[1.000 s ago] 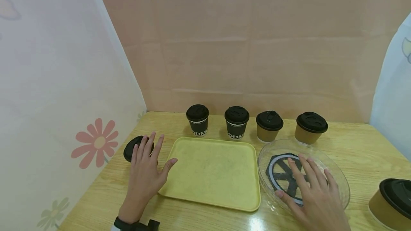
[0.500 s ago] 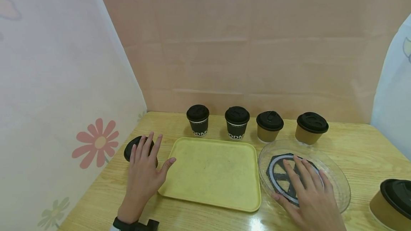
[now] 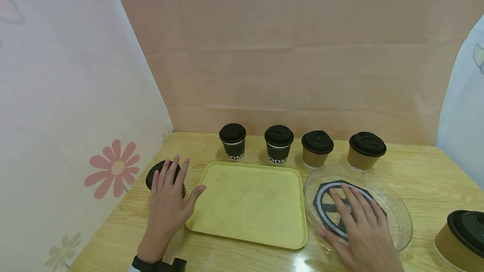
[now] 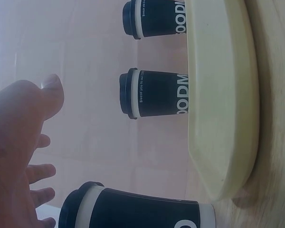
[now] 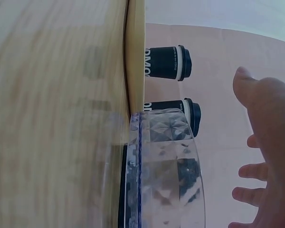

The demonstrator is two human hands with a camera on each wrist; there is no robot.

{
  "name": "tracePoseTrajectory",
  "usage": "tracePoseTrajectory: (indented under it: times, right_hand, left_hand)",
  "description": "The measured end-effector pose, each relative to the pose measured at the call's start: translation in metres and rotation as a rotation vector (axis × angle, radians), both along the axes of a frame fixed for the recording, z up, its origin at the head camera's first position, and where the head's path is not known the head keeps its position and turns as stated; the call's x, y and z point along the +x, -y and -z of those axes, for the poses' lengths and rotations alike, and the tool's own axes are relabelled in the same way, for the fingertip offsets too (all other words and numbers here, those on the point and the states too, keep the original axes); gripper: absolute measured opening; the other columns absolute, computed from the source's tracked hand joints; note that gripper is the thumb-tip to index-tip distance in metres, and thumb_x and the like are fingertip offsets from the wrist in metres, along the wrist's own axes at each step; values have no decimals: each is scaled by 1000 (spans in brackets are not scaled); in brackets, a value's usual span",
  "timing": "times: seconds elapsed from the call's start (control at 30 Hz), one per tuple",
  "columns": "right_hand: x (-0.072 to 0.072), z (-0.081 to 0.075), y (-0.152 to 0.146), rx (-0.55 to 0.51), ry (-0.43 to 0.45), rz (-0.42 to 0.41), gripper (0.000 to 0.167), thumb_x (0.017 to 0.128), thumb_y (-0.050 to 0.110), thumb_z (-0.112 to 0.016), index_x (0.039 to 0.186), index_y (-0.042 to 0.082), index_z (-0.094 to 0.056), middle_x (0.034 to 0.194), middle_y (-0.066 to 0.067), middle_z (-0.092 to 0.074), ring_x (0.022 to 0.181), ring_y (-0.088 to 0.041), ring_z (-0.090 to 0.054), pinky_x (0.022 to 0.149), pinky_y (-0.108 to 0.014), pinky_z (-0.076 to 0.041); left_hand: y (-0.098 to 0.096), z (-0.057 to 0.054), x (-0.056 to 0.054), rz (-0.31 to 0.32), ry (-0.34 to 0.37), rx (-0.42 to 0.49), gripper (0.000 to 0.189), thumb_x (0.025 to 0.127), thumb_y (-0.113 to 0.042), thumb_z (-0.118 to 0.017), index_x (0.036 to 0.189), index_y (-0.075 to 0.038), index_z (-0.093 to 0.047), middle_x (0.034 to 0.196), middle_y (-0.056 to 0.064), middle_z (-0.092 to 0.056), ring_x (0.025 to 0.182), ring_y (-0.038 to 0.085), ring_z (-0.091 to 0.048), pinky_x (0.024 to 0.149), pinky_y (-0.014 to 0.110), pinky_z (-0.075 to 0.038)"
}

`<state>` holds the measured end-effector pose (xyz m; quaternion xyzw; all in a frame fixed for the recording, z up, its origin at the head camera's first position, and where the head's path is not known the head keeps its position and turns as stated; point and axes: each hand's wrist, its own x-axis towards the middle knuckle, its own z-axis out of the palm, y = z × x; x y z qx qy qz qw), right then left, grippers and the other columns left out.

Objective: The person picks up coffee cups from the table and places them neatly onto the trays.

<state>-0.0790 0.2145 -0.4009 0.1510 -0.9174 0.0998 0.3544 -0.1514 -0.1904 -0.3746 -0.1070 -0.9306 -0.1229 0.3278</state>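
Note:
My left hand (image 3: 169, 211) hovers with fingers spread over a black paper coffee cup with a black lid (image 3: 152, 174), partly hiding it. In the left wrist view that dark cup (image 4: 142, 209) stands below the fingers. My right hand (image 3: 364, 234) is held flat above a round clear plastic dish (image 3: 398, 209) with a faceted wall. A dark spoked shape with a pale ring (image 3: 328, 208) shows at the dish's bottom, partly covered by the fingers. The right wrist view has the hand apart from the dish wall (image 5: 166, 166). Between the hands lies a yellow rectangular tray (image 3: 249, 205).
Along the back stand two black lidded cups (image 3: 235, 150) and two brown ones, a brown cup (image 3: 315, 158) among them, all with black lids. Another brown cup (image 3: 455, 240) stands at the right front. A papered wall (image 3: 113, 74) borders the table's left side.
My right hand has shifted a little to the left over the dish. The left hand has drifted very slightly left. The cups, tray and dish have stayed in place.

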Motion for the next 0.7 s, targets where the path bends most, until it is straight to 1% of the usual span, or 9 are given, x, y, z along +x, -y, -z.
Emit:
tracePoseTrajectory:
  times: [0.1,0.2,0.3,0.43,0.53,0.63,0.7]
  right_hand:
    - [0,0,0,7,2,6,88,84,79,-43,143,13,-49,140,-23,-51,123,-44,-47,103,-67,-33]
    - [0,0,0,7,13,10,88,83,78,-45,143,13,-48,140,-23,-51,123,-44,-47,104,-67,-32]
    - [0,0,1,2,16,8,89,84,78,-44,144,13,-48,141,-23,-50,124,-43,-46,106,-66,-31]
    - [-1,0,3,-1,0,-4,88,86,79,-39,143,12,-49,140,-24,-51,124,-43,-45,102,-66,-32]
    - [-1,0,4,1,-4,-10,88,87,78,-38,143,11,-49,140,-24,-51,124,-42,-45,104,-65,-31]
    - [-1,1,4,3,4,-9,88,87,77,-40,143,11,-48,140,-24,-50,125,-42,-44,113,-63,-25]
    - [0,1,4,4,10,-8,88,86,77,-42,144,11,-47,141,-24,-50,125,-42,-44,114,-62,-24]
  left_hand:
    - [0,0,0,-1,0,-2,78,85,-54,-65,149,-15,-41,154,16,-37,142,41,-32,112,64,-26]
    - [0,0,0,0,1,-1,79,85,-54,-66,149,-16,-40,155,16,-36,142,42,-32,112,65,-26]
    - [0,0,0,-2,8,2,79,85,-53,-66,149,-16,-40,156,15,-36,143,41,-31,112,65,-26]
    - [1,-1,0,-7,18,3,78,85,-53,-66,149,-16,-40,156,15,-35,144,41,-29,112,65,-26]
    - [1,-1,1,-9,20,2,78,86,-53,-66,149,-14,-41,156,16,-35,144,41,-29,112,65,-25]
    - [2,-2,1,-10,21,4,78,85,-53,-66,148,-14,-41,156,16,-35,144,41,-29,113,64,-25]
    - [2,-2,1,-12,21,4,78,85,-53,-66,148,-14,-41,156,16,-35,144,41,-29,113,64,-25]
